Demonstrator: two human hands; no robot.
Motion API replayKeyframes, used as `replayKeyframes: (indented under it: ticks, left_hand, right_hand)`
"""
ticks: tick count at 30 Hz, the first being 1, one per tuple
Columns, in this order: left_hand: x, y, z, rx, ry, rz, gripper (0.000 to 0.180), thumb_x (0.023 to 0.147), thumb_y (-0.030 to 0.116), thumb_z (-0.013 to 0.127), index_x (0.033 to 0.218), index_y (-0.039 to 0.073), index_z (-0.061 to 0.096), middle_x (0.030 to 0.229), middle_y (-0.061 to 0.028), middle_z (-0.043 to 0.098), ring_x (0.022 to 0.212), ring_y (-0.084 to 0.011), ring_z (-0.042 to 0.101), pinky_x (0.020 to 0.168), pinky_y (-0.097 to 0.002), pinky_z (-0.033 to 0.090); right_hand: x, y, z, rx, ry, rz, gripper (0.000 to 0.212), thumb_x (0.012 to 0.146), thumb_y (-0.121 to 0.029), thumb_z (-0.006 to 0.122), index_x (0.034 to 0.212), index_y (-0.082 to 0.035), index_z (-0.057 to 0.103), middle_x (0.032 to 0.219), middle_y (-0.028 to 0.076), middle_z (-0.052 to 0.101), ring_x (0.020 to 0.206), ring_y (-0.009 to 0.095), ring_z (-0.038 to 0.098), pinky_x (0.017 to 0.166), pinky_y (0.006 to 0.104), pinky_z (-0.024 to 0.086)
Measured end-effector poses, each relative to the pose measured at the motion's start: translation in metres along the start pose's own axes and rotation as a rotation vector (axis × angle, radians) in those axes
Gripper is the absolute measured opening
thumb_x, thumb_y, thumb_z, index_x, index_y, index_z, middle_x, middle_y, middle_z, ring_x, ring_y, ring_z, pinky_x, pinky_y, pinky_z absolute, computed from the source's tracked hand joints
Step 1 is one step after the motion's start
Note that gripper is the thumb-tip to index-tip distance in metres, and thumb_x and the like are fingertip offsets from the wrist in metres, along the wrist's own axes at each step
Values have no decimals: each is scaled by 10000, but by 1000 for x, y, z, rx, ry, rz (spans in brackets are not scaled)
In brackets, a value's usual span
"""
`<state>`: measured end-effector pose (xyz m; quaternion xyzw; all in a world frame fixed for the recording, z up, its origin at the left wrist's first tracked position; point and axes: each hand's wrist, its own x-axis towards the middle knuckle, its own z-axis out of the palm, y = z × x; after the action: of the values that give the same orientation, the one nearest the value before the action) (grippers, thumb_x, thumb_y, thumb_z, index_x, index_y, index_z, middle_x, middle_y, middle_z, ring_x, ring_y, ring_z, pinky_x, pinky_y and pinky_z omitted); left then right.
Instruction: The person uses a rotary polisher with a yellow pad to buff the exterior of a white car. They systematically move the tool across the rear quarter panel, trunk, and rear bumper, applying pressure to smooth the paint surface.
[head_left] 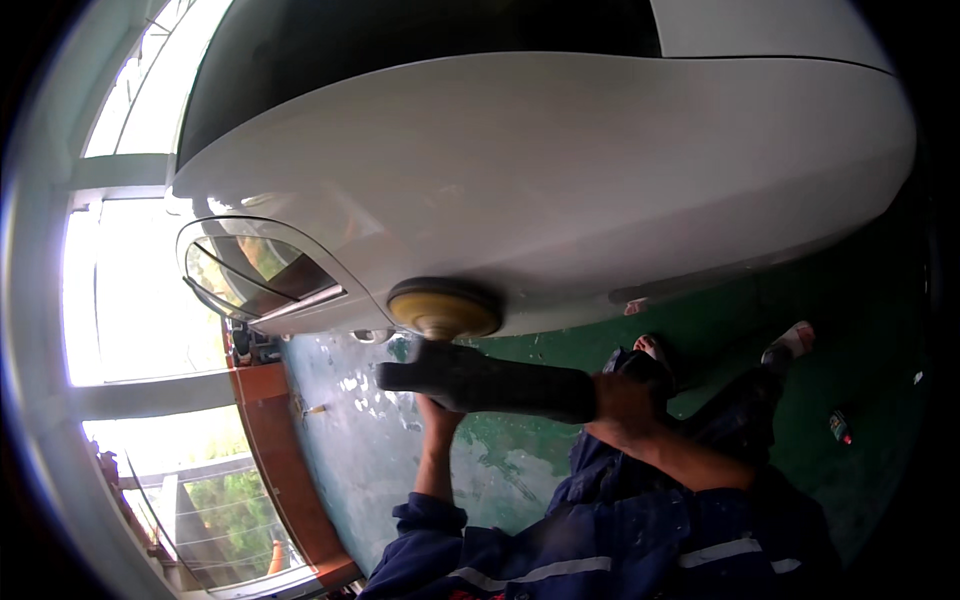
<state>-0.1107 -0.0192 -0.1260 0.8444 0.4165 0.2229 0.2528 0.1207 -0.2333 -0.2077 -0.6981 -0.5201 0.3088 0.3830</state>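
Observation:
A black power polisher (490,382) lies across the view in front of a silver-white car body (640,170). Its round pad, yellowish with a dark rim (443,308), sits against the car's side panel, just right of a side window (262,268). My left hand (437,412) is closed under the polisher's head, its fingers mostly hidden behind the tool. Around the rear end of the body, my right hand (618,412) is wrapped, with the forearm reaching in from the right.
Below the car spreads a green floor (520,450), with pale wet-looking patches at left. A small bottle (840,428) lies at far right. My feet (790,342) are near the car's lower edge. White-framed windows (150,400) and a reddish-brown ledge (275,450) line the left side.

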Motion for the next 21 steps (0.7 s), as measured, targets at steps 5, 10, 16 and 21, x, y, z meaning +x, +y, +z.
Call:
replayKeyframes:
  ticks: [5,10,16,21]
  left_hand:
    - [-24,-146,-81,209,36,-84,449,865,187,759,1257,32,605,1194,-107,644,1111,-240,606,985,-383,480]
    - [20,-134,-106,409,65,112,356,865,166,750,1191,45,672,1115,-105,692,1065,-267,647,969,-391,500]
    - [45,10,-57,313,44,145,351,830,120,766,1164,41,691,1103,-113,708,1056,-292,664,960,-388,505]
    - [55,101,4,196,60,121,309,807,91,735,1107,34,694,1082,-118,718,1047,-269,676,930,-391,511]
  right_hand:
    - [67,-81,40,-179,1,-83,237,678,-106,746,853,-9,618,766,165,666,705,292,711,585,404,586]
    - [87,-111,14,-210,35,-112,202,691,-83,733,839,-23,610,732,159,664,673,255,714,575,377,586]
    - [52,-84,-81,-189,-2,-13,195,726,-84,699,881,-17,602,779,172,675,700,292,717,604,396,589]
    - [15,-46,-151,-204,-46,63,185,759,-87,670,911,-10,600,828,183,684,732,316,715,650,432,590]
